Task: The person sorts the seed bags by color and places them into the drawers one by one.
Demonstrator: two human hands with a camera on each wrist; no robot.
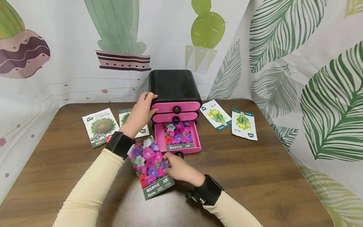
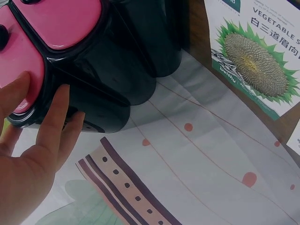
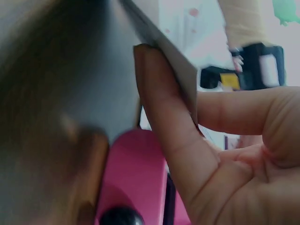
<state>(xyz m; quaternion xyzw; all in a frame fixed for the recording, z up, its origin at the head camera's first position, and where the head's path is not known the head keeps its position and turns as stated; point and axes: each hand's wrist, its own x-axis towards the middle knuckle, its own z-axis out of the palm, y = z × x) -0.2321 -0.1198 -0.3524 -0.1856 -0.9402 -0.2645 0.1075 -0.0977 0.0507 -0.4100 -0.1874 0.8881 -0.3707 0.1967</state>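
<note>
A small black drawer cabinet (image 1: 174, 85) with pink drawer fronts stands at the table's back. Its bottom drawer (image 1: 159, 137) is pulled out, and a petunia-picture seed packet (image 1: 179, 135) lies inside. My left hand (image 1: 140, 112) rests against the cabinet's left front corner. In the left wrist view, the thumb (image 2: 16, 93) touches a pink front while the fingers (image 2: 54, 117) lie along the black side. My right hand (image 1: 181, 168) pinches the right edge of a second flower seed packet (image 1: 150, 164), tilted in front of the drawer. In the right wrist view this packet (image 3: 180, 65) appears edge-on between thumb and finger.
Left of the cabinet lie a sunflower seed packet (image 1: 100, 126) and another packet (image 1: 143, 131), partly hidden by my left arm. To the right are two packets with yellow flowers, one slanted (image 1: 216, 116) and one nearly upright (image 1: 244, 124). A patterned cloth (image 1: 170, 31) hangs behind.
</note>
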